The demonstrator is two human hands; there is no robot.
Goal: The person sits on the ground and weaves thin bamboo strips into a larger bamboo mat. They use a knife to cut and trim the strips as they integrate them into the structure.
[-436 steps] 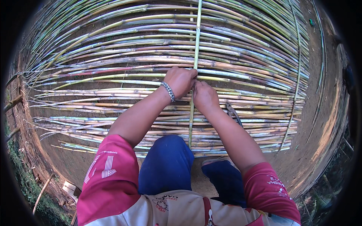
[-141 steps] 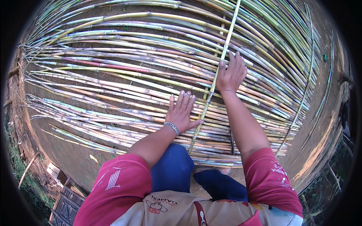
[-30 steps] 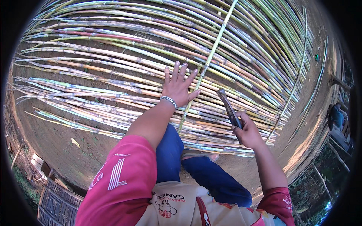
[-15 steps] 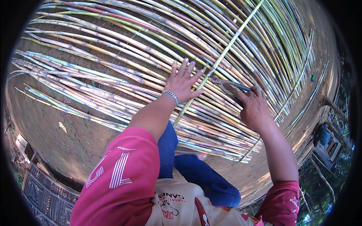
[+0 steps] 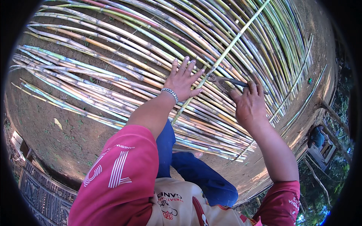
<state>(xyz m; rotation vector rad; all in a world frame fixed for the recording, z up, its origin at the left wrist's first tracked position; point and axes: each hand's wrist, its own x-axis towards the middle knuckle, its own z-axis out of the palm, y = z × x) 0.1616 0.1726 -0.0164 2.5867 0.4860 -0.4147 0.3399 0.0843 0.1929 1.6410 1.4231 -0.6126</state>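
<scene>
Where the ground ends at lower left, one dark slatted panel (image 5: 47, 192) lies. Left hand (image 5: 183, 83), with chain bracelet (image 5: 170, 94): grip spread, palm down on long jointed canes (image 5: 211, 117) laid in rows over brown soil (image 5: 37, 113), thumb touching the pole. Pole (image 5: 239, 34), pale green, slantwise across the canes. Pliers (image 5: 218, 79), dark metal: head at the pole, beside the left hand. Right hand (image 5: 252, 105): grip closed around the pliers' handles. Far right: a person (image 5: 316, 136) near a box-like object (image 5: 322, 155), contents too small to tell.

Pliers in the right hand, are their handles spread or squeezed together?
Spread: the pliers show a gap between their handles near the right hand.
</scene>
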